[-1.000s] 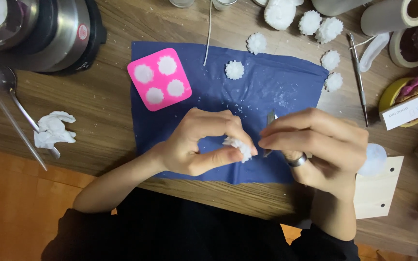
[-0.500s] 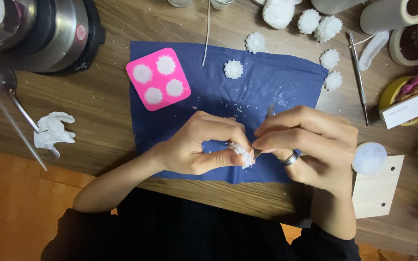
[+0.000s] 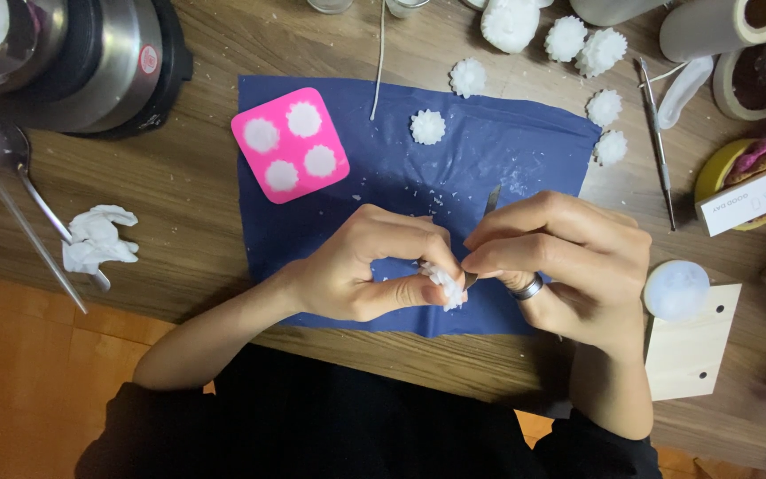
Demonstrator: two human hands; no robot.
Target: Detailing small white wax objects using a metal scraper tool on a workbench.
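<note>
My left hand (image 3: 365, 266) pinches a small white spiky wax flower (image 3: 445, 286) between thumb and fingers, low over a dark blue cloth (image 3: 401, 177). Pressed close against it, my right hand (image 3: 560, 262), with a ring on one finger, grips a thin metal blade tool (image 3: 488, 206) whose tip meets the flower. A pink square mould (image 3: 292, 145) with four white-filled cavities lies on the cloth's upper left. One more white flower (image 3: 427, 126) rests on the cloth's top middle. White flakes are scattered over the cloth.
Several more white flowers (image 3: 578, 40) lie beyond the cloth. A metal pot (image 3: 73, 53), a long spoon (image 3: 11, 177) and a crumpled tissue (image 3: 97, 238) are at the left. A metal pick (image 3: 658, 142), tape rolls (image 3: 755, 53), a small box (image 3: 755, 200) and a wooden block (image 3: 689, 350) are at the right.
My hands have drawn closer together, and the right hand's fingers have shifted slightly along the flower with the blade. Nothing else on the table moved.
</note>
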